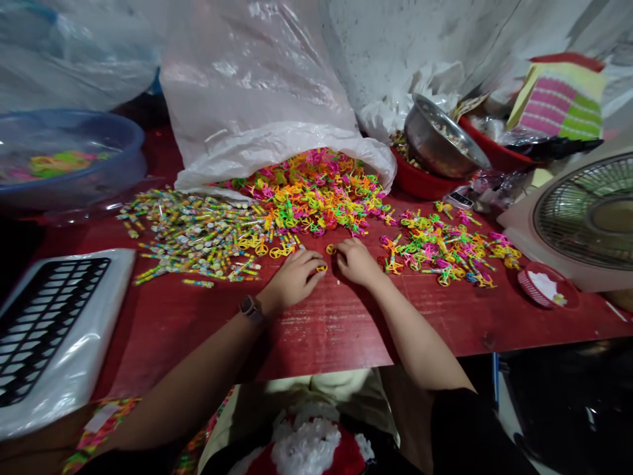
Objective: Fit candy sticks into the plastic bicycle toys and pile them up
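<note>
Near the middle of the red table, my left hand (295, 278) is closed, with a small yellow plastic piece (321, 268) pinched between thumb and fingers. My right hand (358, 262) sits just beside it, fingers curled, and a yellow-orange plastic ring (330, 249) shows at its fingertips. Beyond both hands lies a heap of bright plastic pieces (321, 198) spilling from a white plastic bag (267, 86). Left of my left hand is a pile of small wrapped candy tubes (198, 231). On the right, a smaller pile of colourful plastic pieces with tubes (440, 244) is spread out.
A blue basin (121, 142) stands at the far left, above a plastic-wrapped pack (106, 316). At the back right, a metal bowl (430, 142) tilts over a red basin (420, 183). A fan (524, 211) and a small red basket (531, 287) occupy the right side.
</note>
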### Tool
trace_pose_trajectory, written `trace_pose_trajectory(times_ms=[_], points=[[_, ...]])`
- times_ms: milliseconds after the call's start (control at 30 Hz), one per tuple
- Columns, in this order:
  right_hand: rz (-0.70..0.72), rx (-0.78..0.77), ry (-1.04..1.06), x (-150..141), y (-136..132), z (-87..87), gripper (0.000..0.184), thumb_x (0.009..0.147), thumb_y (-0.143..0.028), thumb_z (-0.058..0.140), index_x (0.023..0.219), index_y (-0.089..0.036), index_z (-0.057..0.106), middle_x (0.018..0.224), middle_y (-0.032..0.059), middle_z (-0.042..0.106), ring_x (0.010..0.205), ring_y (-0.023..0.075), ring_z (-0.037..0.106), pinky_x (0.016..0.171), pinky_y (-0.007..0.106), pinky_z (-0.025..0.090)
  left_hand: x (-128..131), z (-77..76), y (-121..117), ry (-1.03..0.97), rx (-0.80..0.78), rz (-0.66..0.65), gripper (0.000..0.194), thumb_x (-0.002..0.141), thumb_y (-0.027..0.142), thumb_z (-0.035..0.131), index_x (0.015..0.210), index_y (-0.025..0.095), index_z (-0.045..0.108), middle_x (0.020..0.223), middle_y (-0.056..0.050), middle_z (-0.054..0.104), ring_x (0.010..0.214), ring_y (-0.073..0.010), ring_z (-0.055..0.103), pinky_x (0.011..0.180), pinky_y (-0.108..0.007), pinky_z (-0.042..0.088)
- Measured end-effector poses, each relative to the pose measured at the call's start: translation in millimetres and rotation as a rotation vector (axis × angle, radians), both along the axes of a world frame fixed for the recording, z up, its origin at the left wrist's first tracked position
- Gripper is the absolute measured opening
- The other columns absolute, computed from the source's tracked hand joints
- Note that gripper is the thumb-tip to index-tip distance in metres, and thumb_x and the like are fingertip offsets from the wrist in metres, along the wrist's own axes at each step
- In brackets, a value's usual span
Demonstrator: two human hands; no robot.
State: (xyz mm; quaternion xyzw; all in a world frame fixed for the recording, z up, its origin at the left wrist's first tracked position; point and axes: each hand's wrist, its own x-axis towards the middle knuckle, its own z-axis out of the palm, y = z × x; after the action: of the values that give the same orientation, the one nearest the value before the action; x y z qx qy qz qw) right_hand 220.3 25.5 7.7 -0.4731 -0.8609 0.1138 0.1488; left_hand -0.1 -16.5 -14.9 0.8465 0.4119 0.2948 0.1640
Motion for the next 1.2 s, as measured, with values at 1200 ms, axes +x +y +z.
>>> trace_pose_trajectory(times_ms=[1200], points=[[-0.342, -0.234, 0.762, 22.8, 18.4, -6.0, 0.033, 0.078, -0.036, 0.067, 0.103, -0.016, 0.071, 0.085, 0.0032, 0.070, 0.073, 0.0159, 0.058, 0.072, 0.030, 0.048, -23.9, 3.9, 23.0, -0.145, -0.093, 0.190, 0.039, 0.100, 0.027, 0.047, 0.130, 0.020, 0.071, 0.122, -0.014, 0.065, 0.116, -0.0284, 0.058, 0.107, -0.046, 0.045]])
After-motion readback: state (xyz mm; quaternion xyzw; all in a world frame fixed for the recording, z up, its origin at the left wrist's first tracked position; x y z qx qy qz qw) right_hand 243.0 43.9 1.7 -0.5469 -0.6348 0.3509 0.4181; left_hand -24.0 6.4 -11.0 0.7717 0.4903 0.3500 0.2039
